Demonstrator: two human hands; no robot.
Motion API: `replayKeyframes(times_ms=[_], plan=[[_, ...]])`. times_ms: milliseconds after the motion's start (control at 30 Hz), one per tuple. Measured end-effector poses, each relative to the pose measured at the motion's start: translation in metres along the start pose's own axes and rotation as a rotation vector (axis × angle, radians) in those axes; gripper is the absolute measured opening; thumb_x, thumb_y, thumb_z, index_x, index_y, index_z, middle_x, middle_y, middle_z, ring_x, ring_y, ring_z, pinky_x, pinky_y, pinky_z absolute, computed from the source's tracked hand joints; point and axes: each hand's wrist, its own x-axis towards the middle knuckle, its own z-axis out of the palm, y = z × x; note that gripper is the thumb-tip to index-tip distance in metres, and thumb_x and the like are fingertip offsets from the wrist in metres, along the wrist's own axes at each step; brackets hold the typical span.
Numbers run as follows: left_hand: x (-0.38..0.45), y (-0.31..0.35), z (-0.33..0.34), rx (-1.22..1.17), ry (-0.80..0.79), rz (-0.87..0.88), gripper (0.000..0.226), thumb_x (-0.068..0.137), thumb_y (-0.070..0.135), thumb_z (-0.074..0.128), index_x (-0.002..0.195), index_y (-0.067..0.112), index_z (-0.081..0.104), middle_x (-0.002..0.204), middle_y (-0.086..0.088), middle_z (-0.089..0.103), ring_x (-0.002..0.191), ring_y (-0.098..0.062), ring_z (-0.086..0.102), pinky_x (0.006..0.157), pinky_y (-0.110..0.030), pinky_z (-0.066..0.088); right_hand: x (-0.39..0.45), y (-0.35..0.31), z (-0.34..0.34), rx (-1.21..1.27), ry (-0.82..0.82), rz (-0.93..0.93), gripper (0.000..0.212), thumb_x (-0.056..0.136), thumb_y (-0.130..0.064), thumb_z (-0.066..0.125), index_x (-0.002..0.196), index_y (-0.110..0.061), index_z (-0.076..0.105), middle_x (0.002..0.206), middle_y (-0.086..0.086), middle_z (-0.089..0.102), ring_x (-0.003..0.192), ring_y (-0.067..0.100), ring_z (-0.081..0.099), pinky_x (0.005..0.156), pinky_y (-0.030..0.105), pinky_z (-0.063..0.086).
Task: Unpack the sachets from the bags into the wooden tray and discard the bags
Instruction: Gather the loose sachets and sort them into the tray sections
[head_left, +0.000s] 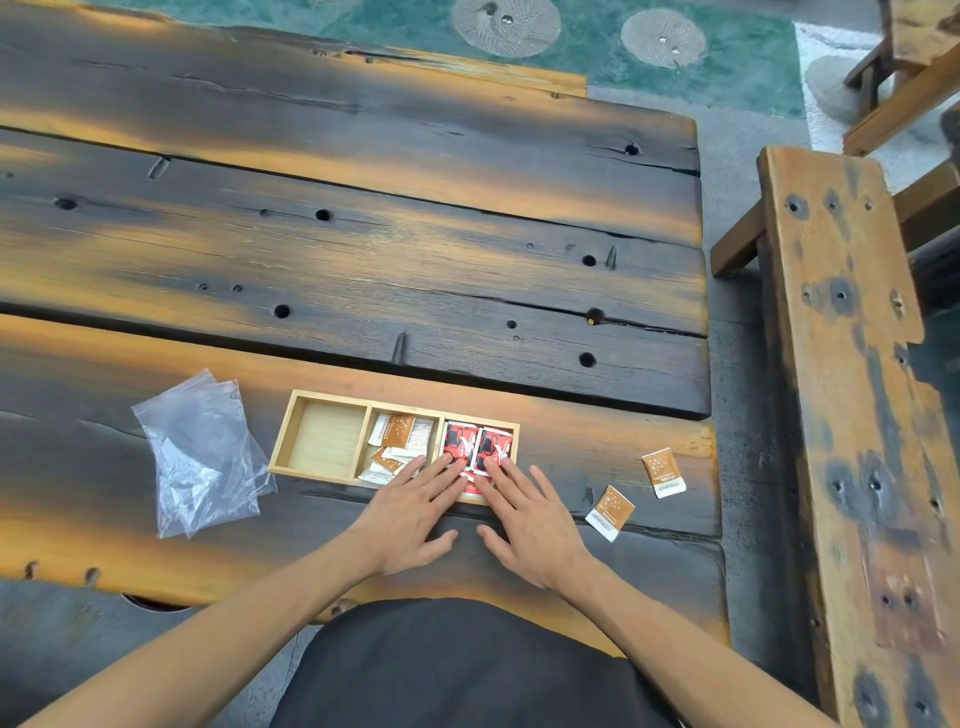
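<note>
A wooden tray (292, 431) with three compartments lies near the table's front edge. Its left compartment is bare, the middle one holds several brown-and-white sachets (397, 432), and the right one holds red sachets (477, 441). My left hand (415, 512) and my right hand (530, 512) lie flat, fingers spread, with fingertips pressing on the red sachets at the tray's near right corner. Neither hand grips anything. Clear plastic bags (200, 452) lie crumpled left of the tray. Two brown sachets, one (611, 512) and another (664, 473), lie loose on the table right of my right hand.
The dark plank table (363, 249) ends at its right edge near the loose sachets. A wooden bench (852, 415) stands to the right, across a narrow gap. My dark clothing fills the bottom of the view.
</note>
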Motion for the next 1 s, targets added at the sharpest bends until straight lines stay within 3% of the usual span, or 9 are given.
replayKeyframes(times_ms=[133,267,333,467,767,867,1000], plan=[[0.003,-0.002,-0.005,0.012,-0.044,0.003,0.074,0.098,0.057,0.019,0.161,0.019,0.01,0.169,-0.002,0.005,0.157,-0.018,-0.002,0.122,-0.042,-0.006,0.002,0.004,-0.002,0.008,-0.015,-0.007,0.064,0.102,-0.052,0.031,0.16,-0.024,0.027,0.169,-0.001,0.018,0.157,0.016,0.011,0.125,0.042,0.003],[0.004,0.001,-0.006,0.001,0.027,-0.008,0.073,0.098,0.055,0.027,0.159,0.016,0.022,0.167,-0.005,0.02,0.156,-0.019,0.012,0.122,-0.04,-0.001,0.004,0.005,-0.006,0.042,-0.005,-0.001,0.061,0.102,-0.051,0.033,0.156,-0.023,0.036,0.168,0.0,0.024,0.156,0.017,0.017,0.127,0.047,0.014],[0.003,0.005,-0.005,0.015,0.081,-0.001,0.07,0.098,0.054,0.032,0.157,0.016,0.029,0.165,-0.006,0.026,0.154,-0.02,0.019,0.121,-0.041,0.003,0.002,0.007,-0.008,0.076,0.006,-0.007,0.061,0.102,-0.051,0.033,0.156,-0.023,0.036,0.168,-0.001,0.022,0.156,0.017,0.015,0.127,0.045,0.012],[0.003,0.015,-0.008,0.005,0.09,-0.007,0.071,0.099,0.054,0.031,0.159,0.018,0.023,0.167,-0.003,0.017,0.155,-0.02,0.014,0.121,-0.041,0.003,-0.008,0.014,-0.012,0.101,0.018,-0.021,0.061,0.103,-0.052,0.033,0.158,-0.026,0.03,0.171,-0.006,0.012,0.157,0.014,0.009,0.123,0.038,0.002],[0.021,0.039,-0.017,0.012,0.094,-0.06,0.075,0.097,0.055,0.032,0.161,0.02,0.014,0.169,0.0,0.009,0.156,-0.022,0.005,0.124,-0.042,0.003,-0.044,0.043,-0.01,0.136,0.019,0.049,0.06,0.103,-0.051,0.033,0.157,-0.026,0.031,0.17,-0.002,0.017,0.157,0.019,0.014,0.125,0.041,0.011],[0.035,0.041,-0.024,-0.02,0.048,-0.096,0.079,0.097,0.058,0.027,0.161,0.02,0.003,0.169,0.002,-0.003,0.156,-0.02,-0.007,0.127,-0.044,0.004,-0.056,0.051,-0.008,0.153,0.011,0.087,0.06,0.103,-0.049,0.034,0.158,-0.025,0.03,0.17,-0.002,0.015,0.157,0.019,0.013,0.126,0.043,0.014],[0.052,0.042,-0.022,-0.028,-0.043,-0.165,0.085,0.091,0.067,0.018,0.161,0.021,-0.002,0.169,0.003,-0.005,0.156,-0.019,-0.008,0.127,-0.045,0.005,-0.069,0.059,-0.003,0.174,0.0,0.127,0.059,0.104,-0.047,0.035,0.158,-0.026,0.028,0.17,-0.002,0.013,0.157,0.02,0.013,0.126,0.039,0.01]])
